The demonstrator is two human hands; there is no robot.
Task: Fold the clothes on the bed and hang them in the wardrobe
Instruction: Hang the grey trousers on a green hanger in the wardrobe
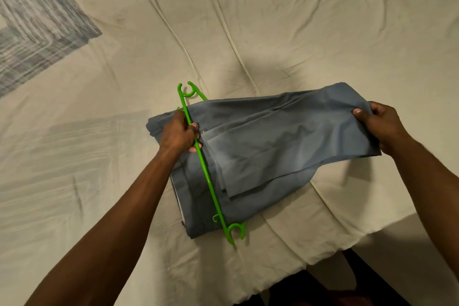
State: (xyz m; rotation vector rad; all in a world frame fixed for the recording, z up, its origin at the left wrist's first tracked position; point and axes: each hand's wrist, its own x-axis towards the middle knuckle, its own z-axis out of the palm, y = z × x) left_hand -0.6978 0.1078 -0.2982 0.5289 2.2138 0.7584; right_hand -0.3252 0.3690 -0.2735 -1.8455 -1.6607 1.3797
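grey patterned fabric [37,32] lying far left on cream bedsheet [273,20], blurry so can't tell what it is. left hand [180,133] gripping bar of green hanger [206,169], which is lying across folded blue trousers [260,151] sitting mid-bed near front edge. right hand [380,124] pinching trousers' far right end, lifting it a bit off sheet.

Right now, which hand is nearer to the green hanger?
Left. The left hand grips the hanger bar directly, over the folded trousers. The right hand is well off to the right, pinching the trousers' far end.
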